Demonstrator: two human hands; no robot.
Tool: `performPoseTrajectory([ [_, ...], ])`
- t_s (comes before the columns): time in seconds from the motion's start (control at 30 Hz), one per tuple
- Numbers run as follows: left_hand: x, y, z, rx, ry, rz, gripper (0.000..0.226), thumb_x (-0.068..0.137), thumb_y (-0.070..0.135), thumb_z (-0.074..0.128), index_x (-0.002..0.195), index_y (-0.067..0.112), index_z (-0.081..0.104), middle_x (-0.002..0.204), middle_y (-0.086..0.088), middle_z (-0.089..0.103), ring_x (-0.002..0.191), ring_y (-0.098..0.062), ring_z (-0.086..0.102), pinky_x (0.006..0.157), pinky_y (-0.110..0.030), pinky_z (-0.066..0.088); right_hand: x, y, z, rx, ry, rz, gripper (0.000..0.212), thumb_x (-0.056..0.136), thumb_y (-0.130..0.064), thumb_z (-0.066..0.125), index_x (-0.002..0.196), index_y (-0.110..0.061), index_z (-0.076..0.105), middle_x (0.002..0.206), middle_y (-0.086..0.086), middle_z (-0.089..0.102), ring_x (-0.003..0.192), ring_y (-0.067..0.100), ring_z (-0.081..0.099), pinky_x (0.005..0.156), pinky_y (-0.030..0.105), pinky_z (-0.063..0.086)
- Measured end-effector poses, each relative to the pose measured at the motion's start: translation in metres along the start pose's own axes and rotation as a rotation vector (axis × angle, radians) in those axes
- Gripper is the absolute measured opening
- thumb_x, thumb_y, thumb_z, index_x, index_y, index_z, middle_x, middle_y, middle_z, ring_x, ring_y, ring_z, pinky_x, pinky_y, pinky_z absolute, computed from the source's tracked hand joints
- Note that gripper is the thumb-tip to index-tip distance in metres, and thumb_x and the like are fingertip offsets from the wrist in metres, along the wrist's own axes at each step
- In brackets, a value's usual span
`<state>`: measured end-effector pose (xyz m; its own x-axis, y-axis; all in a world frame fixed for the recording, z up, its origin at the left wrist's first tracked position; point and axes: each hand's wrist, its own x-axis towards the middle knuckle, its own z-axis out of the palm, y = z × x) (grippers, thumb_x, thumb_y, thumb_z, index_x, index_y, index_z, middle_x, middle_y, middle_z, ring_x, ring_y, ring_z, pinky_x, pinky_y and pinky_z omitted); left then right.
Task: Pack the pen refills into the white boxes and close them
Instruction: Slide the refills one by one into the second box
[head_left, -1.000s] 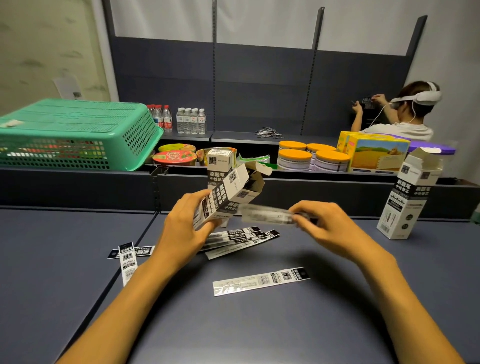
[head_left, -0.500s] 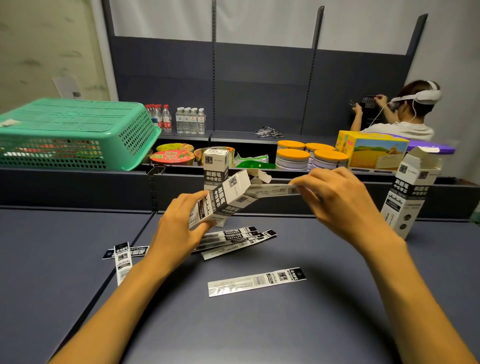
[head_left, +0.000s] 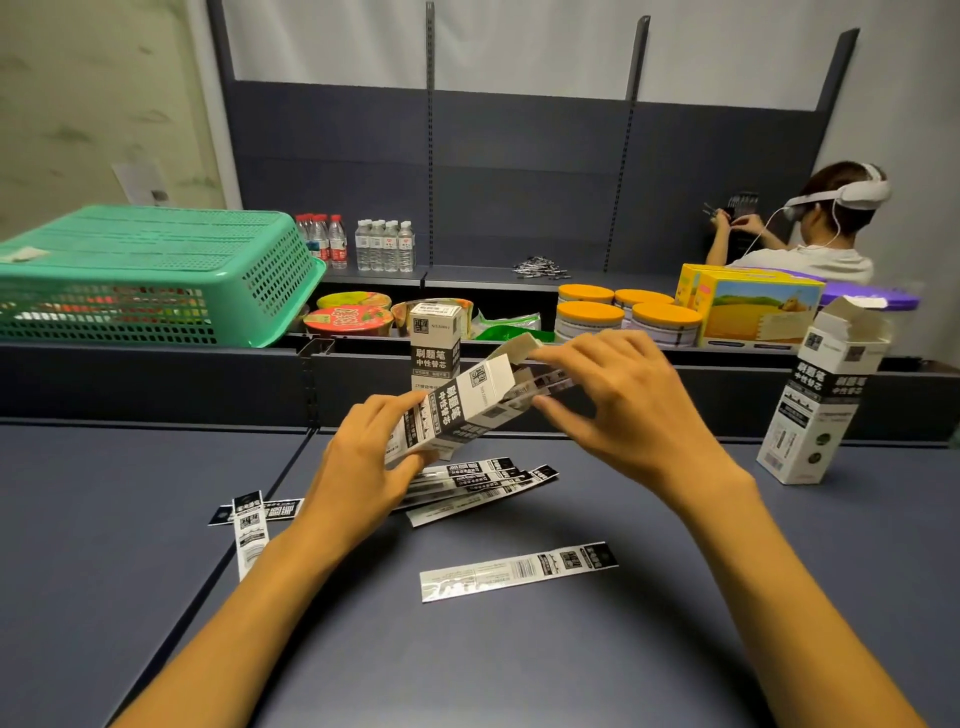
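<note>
Above the dark table (head_left: 675, 649), left hand (head_left: 358, 467) grips a tilted white box (head_left: 457, 410) as right hand (head_left: 618, 400) pinches a refill (head_left: 545, 382) into its mouth; loose refills (head_left: 483, 480) await, boxes apparently unclosed.

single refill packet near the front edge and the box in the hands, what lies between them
In the head view, a fanned pile of refill packets lies on the table between the single refill packet and the held box.

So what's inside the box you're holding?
One refill packet is sliding into the tilted white box, its end still sticking out by the right hand. The cardboard walls hide anything deeper inside.
</note>
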<state>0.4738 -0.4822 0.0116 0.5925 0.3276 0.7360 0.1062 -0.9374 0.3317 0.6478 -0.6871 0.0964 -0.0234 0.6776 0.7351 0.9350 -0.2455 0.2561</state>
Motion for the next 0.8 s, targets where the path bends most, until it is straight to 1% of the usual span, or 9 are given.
performPoseTrajectory([
  [0.07,0.0,0.0,0.0,-0.001,-0.001,-0.001,0.064,0.079,0.016,0.077,0.136,0.02,0.049,0.119,0.001,0.057,0.104,-0.014,0.051,0.086,-0.028,0.047,-0.005,0.008,0.0,0.126,0.045,0.112,0.04,0.088,-0.046,0.055,0.119,-0.021,0.063,0.106,-0.001,0.069,0.098,0.019,0.063,0.088,0.035,0.046],
  [0.17,0.001,-0.001,0.0,-0.002,0.0,-0.002,0.064,0.079,0.016,0.077,0.136,0.02,0.049,0.119,0.001,0.057,0.104,-0.014,0.051,0.086,-0.028,0.046,-0.011,0.016,-0.002,0.515,0.077,0.281,0.022,0.086,-0.035,0.068,0.105,-0.024,0.067,0.096,-0.01,0.068,0.085,0.004,0.064,0.076,0.022,0.052],
  [0.2,0.001,-0.001,0.0,-0.002,0.0,-0.001,0.064,0.079,0.017,0.077,0.136,0.02,0.049,0.119,0.001,0.057,0.104,-0.014,0.051,0.086,-0.028,0.046,-0.012,0.016,-0.003,0.657,0.066,0.325,0.016,0.086,-0.027,0.071,0.102,-0.024,0.068,0.092,-0.011,0.068,0.079,0.005,0.065,0.071,0.018,0.053],
  [0.27,0.0,0.0,0.0,-0.005,-0.003,0.001,0.064,0.079,0.016,0.077,0.137,0.02,0.049,0.118,0.001,0.057,0.103,-0.014,0.051,0.085,-0.027,0.046,-0.013,0.013,-0.003,0.824,0.069,0.351,0.013,0.086,-0.017,0.069,0.099,-0.021,0.068,0.09,-0.009,0.068,0.072,0.01,0.066,0.065,0.018,0.055],
  [0.43,0.0,0.001,0.0,-0.014,-0.004,0.012,0.064,0.078,0.014,0.078,0.136,0.019,0.05,0.118,0.001,0.057,0.104,-0.013,0.05,0.086,-0.025,0.043,-0.01,0.004,0.005,0.887,0.062,0.322,0.016,0.087,-0.017,0.066,0.102,-0.018,0.07,0.091,-0.011,0.068,0.07,0.007,0.064,0.058,0.016,0.053],
  [0.53,-0.001,0.002,0.002,-0.005,-0.022,0.019,0.064,0.078,0.013,0.078,0.136,0.019,0.05,0.12,0.001,0.057,0.104,-0.012,0.049,0.087,-0.023,0.042,-0.008,-0.001,0.013,0.851,0.009,0.264,0.015,0.089,-0.013,0.067,0.103,-0.014,0.073,0.095,-0.006,0.07,0.078,0.003,0.065,0.065,0.013,0.05],
  [0.6,-0.001,0.001,0.002,-0.004,-0.028,0.018,0.064,0.079,0.013,0.077,0.136,0.019,0.05,0.121,0.001,0.056,0.105,-0.011,0.049,0.088,-0.024,0.043,-0.007,-0.006,0.017,0.814,0.008,0.219,0.013,0.089,-0.017,0.068,0.1,-0.014,0.074,0.099,-0.004,0.071,0.088,0.005,0.067,0.072,0.017,0.053],
  [0.7,-0.001,0.001,0.002,-0.005,-0.018,0.009,0.063,0.079,0.014,0.077,0.136,0.019,0.05,0.12,0.001,0.056,0.106,-0.012,0.049,0.088,-0.024,0.043,-0.009,-0.009,0.017,0.748,0.078,0.175,0.018,0.088,-0.027,0.066,0.097,-0.013,0.072,0.103,-0.002,0.071,0.097,0.011,0.067,0.076,0.025,0.058],
  [0.8,0.0,0.002,0.001,-0.008,-0.017,0.007,0.064,0.079,0.015,0.078,0.136,0.019,0.05,0.12,0.001,0.057,0.105,-0.013,0.051,0.088,-0.023,0.042,-0.011,-0.011,0.017,0.759,0.14,0.146,0.016,0.087,-0.015,0.071,0.102,-0.01,0.069,0.103,0.001,0.071,0.092,0.012,0.069,0.073,0.023,0.059],
])
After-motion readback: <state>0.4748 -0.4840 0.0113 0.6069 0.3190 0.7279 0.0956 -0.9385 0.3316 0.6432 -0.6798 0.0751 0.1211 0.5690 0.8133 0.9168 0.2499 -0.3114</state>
